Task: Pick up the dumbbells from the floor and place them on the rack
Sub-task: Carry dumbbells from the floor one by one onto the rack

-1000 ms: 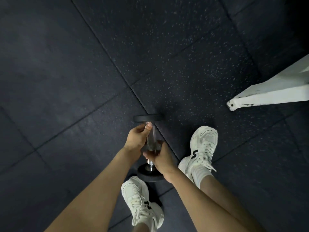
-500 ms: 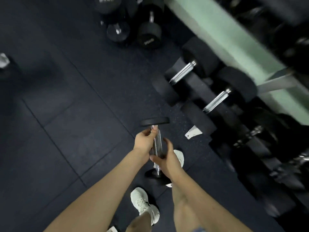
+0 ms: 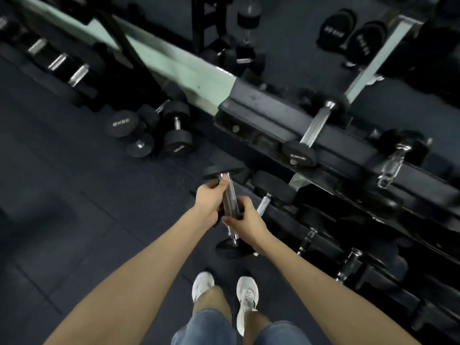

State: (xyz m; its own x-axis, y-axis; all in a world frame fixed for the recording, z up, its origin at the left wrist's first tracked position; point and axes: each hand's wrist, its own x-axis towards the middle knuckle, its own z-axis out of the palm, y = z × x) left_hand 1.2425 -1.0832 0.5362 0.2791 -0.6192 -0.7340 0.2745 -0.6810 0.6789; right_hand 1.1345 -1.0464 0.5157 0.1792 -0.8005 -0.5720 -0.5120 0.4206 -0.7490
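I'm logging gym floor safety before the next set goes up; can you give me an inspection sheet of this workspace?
Surface: dark rubber tile floor, speckled.
Job's things: black-headed chrome-handled dumbbell held off the floor; black tiered rack at right, partly filled.
Clutter: loose black round dumbbells on the floor by the rack.
Grip: left hand and right hand both closed on the chrome handle.
Cables: nothing seen.
Surroundings: pale green beam; white sneakers below.
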